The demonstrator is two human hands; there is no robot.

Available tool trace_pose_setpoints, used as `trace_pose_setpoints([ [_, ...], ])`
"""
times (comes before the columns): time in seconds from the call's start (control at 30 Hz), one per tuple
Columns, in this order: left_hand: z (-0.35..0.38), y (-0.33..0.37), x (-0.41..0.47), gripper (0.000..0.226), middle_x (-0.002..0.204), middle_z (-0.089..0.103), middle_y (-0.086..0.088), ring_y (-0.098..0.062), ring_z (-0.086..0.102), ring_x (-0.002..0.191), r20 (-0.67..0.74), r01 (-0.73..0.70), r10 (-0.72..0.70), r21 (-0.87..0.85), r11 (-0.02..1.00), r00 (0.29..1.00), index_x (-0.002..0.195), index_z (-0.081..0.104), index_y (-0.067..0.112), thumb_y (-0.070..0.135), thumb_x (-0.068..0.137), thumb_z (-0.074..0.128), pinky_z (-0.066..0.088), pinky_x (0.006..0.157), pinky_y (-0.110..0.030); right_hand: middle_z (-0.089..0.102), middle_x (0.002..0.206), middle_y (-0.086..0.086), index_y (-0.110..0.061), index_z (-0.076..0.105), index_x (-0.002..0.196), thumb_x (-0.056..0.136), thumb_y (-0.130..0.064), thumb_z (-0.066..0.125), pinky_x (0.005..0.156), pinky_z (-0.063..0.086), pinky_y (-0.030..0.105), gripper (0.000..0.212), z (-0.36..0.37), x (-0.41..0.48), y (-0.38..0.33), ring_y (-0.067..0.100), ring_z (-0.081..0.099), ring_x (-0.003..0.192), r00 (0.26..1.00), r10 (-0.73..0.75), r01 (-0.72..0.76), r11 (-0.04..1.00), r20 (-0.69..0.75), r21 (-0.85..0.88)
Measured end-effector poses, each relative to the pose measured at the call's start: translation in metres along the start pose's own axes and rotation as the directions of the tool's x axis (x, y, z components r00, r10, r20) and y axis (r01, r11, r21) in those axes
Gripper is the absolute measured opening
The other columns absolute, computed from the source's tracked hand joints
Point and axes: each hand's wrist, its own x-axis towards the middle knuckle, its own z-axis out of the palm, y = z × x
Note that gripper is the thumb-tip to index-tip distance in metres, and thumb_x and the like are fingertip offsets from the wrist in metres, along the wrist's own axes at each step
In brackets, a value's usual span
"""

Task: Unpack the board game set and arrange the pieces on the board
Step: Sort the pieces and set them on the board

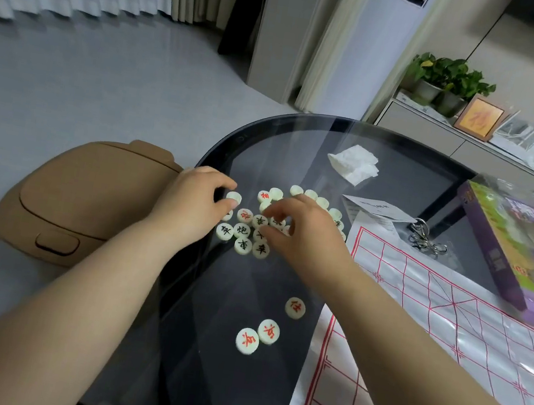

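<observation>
Head view: mid-frame, left grip pinched one xiangqi piece by the table rim; right grip curled over the pile — hold unclear. A careless sweep could knock pieces floorward — board lay lower right.

Left hand pinches a piece; right hand touches the pile of pieces.

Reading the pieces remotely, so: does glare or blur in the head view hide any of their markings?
Head view: glare streaks cross the glass table and board sheet, not the pieces; markings read sharp, slight blur at the right hand, which covers several; wide-angle edges bend.
</observation>
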Motion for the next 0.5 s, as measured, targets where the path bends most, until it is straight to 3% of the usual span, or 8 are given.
trace_pose_setpoints([
  [0.13,-0.003,0.005,0.017,0.029,0.110,0.060,-0.001,-0.015,0.052,0.097,0.113,0.016,-0.024,0.068,0.998,0.993,0.110,0.064,0.013,0.019,0.082,0.064,0.035,0.081,-0.020,0.054,0.113,0.007,-0.016,0.061,0.116,0.088,-0.026,0.057,0.080,0.036,0.023,0.030,0.006,0.021,-0.003,0.020,0.050,0.106,0.999,-0.004,0.007,0.998,0.047,-0.056],
  [0.2,-0.005,0.008,0.023,0.025,0.090,0.061,0.003,-0.012,0.049,0.084,0.147,0.018,-0.030,0.078,0.997,0.989,0.105,0.066,0.013,0.017,0.081,0.065,0.036,0.077,-0.021,0.054,0.113,0.009,-0.018,0.062,0.115,0.088,-0.026,0.056,0.083,0.037,0.025,0.029,0.009,0.027,-0.004,0.022,0.050,0.107,0.997,-0.007,0.012,0.997,0.071,-0.083],
  [0.27,-0.006,0.011,0.027,0.022,0.069,0.050,0.013,-0.011,0.047,0.077,0.158,0.037,-0.051,0.087,0.995,0.986,0.102,0.067,0.013,0.015,0.080,0.065,0.035,0.072,-0.020,0.053,0.114,0.009,-0.019,0.063,0.115,0.088,-0.025,0.057,0.082,0.036,0.024,0.028,0.010,0.030,-0.004,0.022,0.050,0.106,0.996,-0.009,0.018,0.995,0.087,-0.094],
  [0.4,-0.005,0.011,0.029,0.017,0.065,0.048,0.016,-0.012,0.049,0.075,0.145,0.045,-0.056,0.075,0.996,0.988,0.094,0.069,0.013,0.010,0.078,0.065,0.036,0.071,-0.020,0.052,0.112,0.009,-0.019,0.063,0.114,0.087,-0.026,0.057,0.076,0.032,0.021,0.029,0.010,0.031,-0.003,0.023,0.050,0.105,0.994,-0.027,0.040,0.991,0.102,-0.131],
  [0.5,-0.005,0.009,0.027,0.020,0.066,0.048,0.015,-0.012,0.050,0.075,0.134,0.050,-0.056,0.052,0.997,0.989,0.095,0.068,0.013,0.009,0.076,0.066,0.037,0.072,-0.021,0.052,0.114,0.008,-0.018,0.064,0.111,0.086,-0.031,0.057,0.082,0.037,0.026,0.028,0.009,0.032,-0.003,0.023,0.049,0.107,0.993,-0.018,0.035,0.988,0.114,-0.152],
])
